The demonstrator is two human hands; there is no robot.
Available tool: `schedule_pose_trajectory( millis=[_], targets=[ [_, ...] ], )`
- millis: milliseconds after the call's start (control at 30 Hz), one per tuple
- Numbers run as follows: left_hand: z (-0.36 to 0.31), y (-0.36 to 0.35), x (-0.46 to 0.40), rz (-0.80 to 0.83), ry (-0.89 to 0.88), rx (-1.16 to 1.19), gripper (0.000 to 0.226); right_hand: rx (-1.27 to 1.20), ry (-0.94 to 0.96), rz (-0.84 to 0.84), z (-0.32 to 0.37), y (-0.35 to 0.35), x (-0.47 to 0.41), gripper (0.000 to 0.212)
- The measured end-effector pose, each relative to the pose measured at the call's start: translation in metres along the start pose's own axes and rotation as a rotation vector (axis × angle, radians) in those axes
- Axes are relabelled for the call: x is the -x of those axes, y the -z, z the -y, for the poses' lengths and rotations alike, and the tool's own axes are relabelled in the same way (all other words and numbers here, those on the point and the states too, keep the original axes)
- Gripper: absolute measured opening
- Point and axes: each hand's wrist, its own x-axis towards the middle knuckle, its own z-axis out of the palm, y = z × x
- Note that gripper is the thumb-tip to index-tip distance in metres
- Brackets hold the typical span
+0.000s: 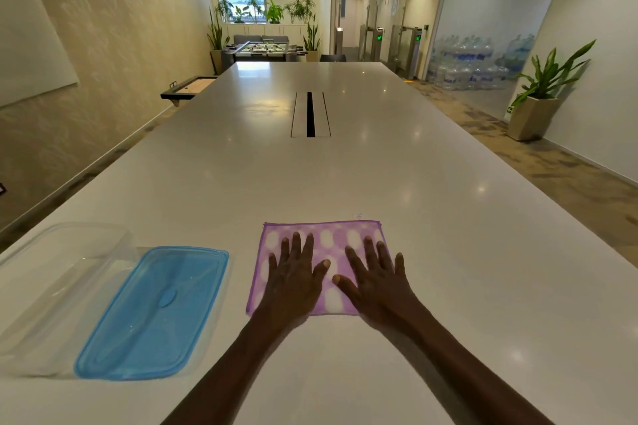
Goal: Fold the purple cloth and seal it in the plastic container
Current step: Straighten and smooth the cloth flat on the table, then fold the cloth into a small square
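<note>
A purple cloth (331,235) with white spots lies flat on the white table, near the front edge. Both of my hands rest palm down on it with the fingers spread: my left hand (293,281) on its left half, my right hand (374,281) on its right half. Neither hand grips anything. To the left lies the blue lid (155,310), flat on the table. Further left stands the clear plastic container (58,286), open and with nothing in it. The lid's left edge overlaps the container's right side.
The long white table (345,176) stretches away ahead, with a cable slot (310,114) in its middle. A wall runs along the left, a carpeted aisle with a potted plant (538,100) along the right.
</note>
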Motion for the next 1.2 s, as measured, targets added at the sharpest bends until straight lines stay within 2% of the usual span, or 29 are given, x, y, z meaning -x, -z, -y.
schedule_pose_trajectory(
  millis=[167, 300, 400, 500, 600, 767, 867, 933, 1033, 1100, 1133, 1200],
  targets=[
    [0.003, -0.010, 0.007, -0.064, -0.007, -0.138, 0.072, 0.030, -0.061, -0.116, 0.007, 0.000, 0.012, 0.073],
    [0.002, -0.012, 0.007, -0.067, 0.004, -0.144, 0.072, 0.074, -0.276, -0.211, 0.013, 0.009, 0.024, 0.084],
    [0.000, -0.012, 0.008, -0.069, 0.016, -0.142, 0.072, 0.085, -0.393, -0.207, 0.015, 0.022, 0.031, 0.086],
    [-0.003, -0.011, 0.009, -0.061, 0.030, -0.121, 0.071, -0.008, -0.399, -0.140, 0.009, 0.029, 0.034, 0.079],
    [-0.008, -0.008, 0.012, -0.054, 0.038, -0.111, 0.071, -0.137, -0.334, -0.074, 0.002, 0.035, 0.038, 0.058],
    [-0.019, -0.004, 0.020, -0.036, 0.048, -0.091, 0.072, -0.421, -0.428, -0.053, -0.008, 0.047, 0.044, 0.028],
    [-0.027, -0.004, 0.023, -0.023, 0.055, -0.093, 0.073, -0.608, -0.494, -0.095, -0.010, 0.052, 0.045, 0.026],
    [-0.032, -0.005, 0.023, -0.007, 0.063, -0.074, 0.073, -0.637, -0.501, -0.174, -0.007, 0.056, 0.042, 0.029],
    [-0.038, -0.005, 0.018, 0.007, 0.051, 0.039, 0.066, -0.613, -0.428, -0.343, 0.005, 0.062, 0.037, 0.035],
    [-0.041, -0.002, 0.013, 0.000, 0.022, 0.208, 0.057, -0.569, -0.295, -0.441, 0.019, 0.065, 0.036, 0.032],
    [-0.043, 0.003, 0.010, 0.000, 0.026, 0.380, 0.050, -0.532, -0.222, -0.468, 0.027, 0.067, 0.036, 0.029],
    [-0.047, 0.017, 0.002, 0.015, 0.116, 0.883, 0.036, -0.478, -0.104, -0.496, 0.044, 0.067, 0.037, 0.026]
  ],
)
